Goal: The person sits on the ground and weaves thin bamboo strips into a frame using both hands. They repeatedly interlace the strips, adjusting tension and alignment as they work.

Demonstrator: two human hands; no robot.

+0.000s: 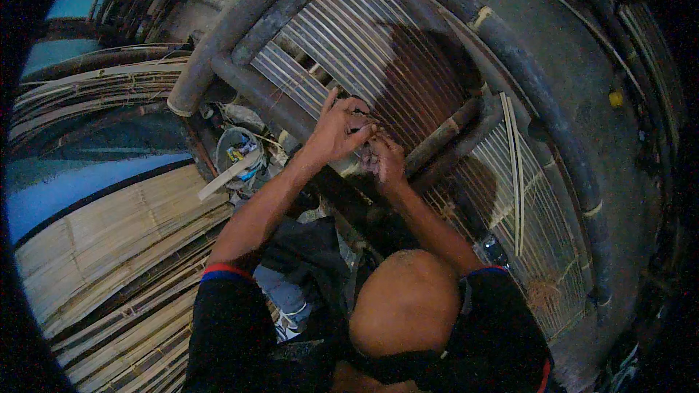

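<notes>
Frame was dim and grainy, with muted colour. Fisheye bent straight edges; the rim went black. Slatted panel (331,25) showed pale sheen at left, a broad dark shadow at right. Black shirt (502,320) lost most detail. Fingers (332,99) looked soft; fine detail between them was unreadable.

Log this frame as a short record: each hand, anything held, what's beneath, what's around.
Left hand: fingers bent, close to the other hand
Right hand: fingers bent
Held: too small and dark to tell
Beneath: dark frame with narrow slats
Left side: bucket with things inside, split bamboo
Right side: two pale strips across slats
</notes>
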